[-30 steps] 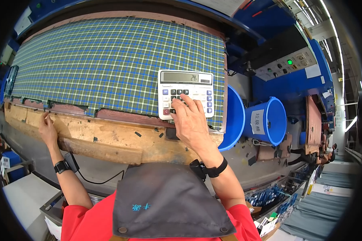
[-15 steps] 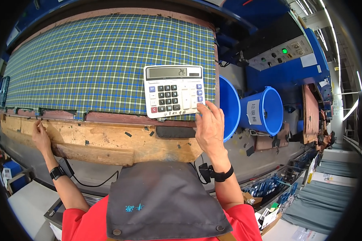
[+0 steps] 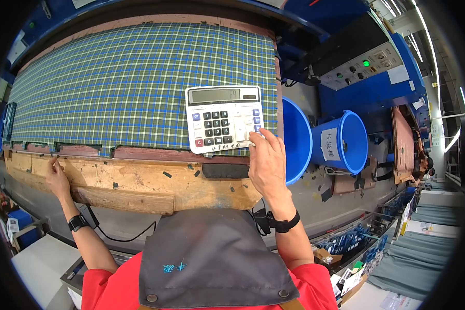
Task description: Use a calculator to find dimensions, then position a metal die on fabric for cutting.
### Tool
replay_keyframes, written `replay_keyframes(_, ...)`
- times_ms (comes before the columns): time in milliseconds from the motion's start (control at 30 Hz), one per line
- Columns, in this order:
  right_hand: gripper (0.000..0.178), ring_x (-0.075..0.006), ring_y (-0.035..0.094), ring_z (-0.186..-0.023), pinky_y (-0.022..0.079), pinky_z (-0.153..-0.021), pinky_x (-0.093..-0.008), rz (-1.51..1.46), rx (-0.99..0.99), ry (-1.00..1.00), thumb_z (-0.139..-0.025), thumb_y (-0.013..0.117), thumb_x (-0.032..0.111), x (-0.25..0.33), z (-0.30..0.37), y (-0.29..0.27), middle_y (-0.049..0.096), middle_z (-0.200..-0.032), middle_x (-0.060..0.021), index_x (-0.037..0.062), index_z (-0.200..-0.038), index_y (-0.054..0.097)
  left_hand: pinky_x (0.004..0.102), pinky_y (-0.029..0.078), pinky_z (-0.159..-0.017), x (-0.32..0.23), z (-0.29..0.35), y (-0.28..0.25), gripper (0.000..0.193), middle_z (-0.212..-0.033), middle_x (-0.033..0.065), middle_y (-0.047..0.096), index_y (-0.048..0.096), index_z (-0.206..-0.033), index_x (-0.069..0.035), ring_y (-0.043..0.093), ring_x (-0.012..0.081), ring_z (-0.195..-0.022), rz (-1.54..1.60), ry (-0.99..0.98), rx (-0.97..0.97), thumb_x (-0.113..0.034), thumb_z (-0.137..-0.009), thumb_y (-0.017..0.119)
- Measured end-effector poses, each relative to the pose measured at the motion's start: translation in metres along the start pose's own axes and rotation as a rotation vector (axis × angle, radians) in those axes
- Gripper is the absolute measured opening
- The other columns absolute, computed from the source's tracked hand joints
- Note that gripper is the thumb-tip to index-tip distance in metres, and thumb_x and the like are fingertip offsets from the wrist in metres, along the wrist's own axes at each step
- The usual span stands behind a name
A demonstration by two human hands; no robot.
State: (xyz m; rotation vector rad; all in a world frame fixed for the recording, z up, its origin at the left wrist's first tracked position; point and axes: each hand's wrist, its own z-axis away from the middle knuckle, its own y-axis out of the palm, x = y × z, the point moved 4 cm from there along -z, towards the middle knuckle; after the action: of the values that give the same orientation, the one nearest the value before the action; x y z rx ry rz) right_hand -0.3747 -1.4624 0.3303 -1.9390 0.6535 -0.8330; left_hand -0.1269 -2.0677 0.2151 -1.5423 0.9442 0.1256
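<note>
mid-frame, the loose-fingered right hand point(image 3: 267, 164) had shifted low on the calculator point(image 3: 224, 120), apparently mid-entry; the left hand point(image 3: 58, 176) lay left, grip unclear.

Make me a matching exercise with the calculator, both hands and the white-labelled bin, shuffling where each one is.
Column one
1. Calculator
2. Left hand
3. Right hand
4. White-labelled bin

Column two
A. At the calculator's lower right corner
B. Beyond the plaid cloth, to its right
C. On the plaid cloth, near its right end
D. By the left part of the wooden ledge

Pairs: 1-C, 2-D, 3-A, 4-B
</note>
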Motion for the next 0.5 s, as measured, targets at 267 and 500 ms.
replay_keyframes(267,0.031,-0.038,0.061,-0.12,0.045,-0.101,-0.052,-0.005,-0.049,0.036,-0.087,0.068,-0.003,-0.0024,0.0051,-0.005,0.07,-0.119,-0.0176,0.0,-0.117,0.061,0.0359,0.048,-0.064,0.0016,0.0,0.0,0.029,-0.077,0.0061,0.065,0.072,-0.122,-0.009,0.06,0.0164,-0.068,0.007,0.0,-0.013,-0.028,-0.106,0.059)
replay_keyframes(500,0.032,-0.0396,0.06,-0.117,0.048,-0.099,-0.0498,-0.036,-0.066,0.048,-0.088,0.068,-0.004,0.001,0.0043,-0.0063,0.068,-0.119,-0.0191,-0.0026,-0.119,0.061,0.0371,0.05,-0.071,0.0047,0.0011,0.0006,0.029,-0.079,0.0079,0.066,0.072,-0.124,-0.01,0.063,0.0187,-0.074,-0.001,0.015,-0.005,-0.028,-0.105,0.06)
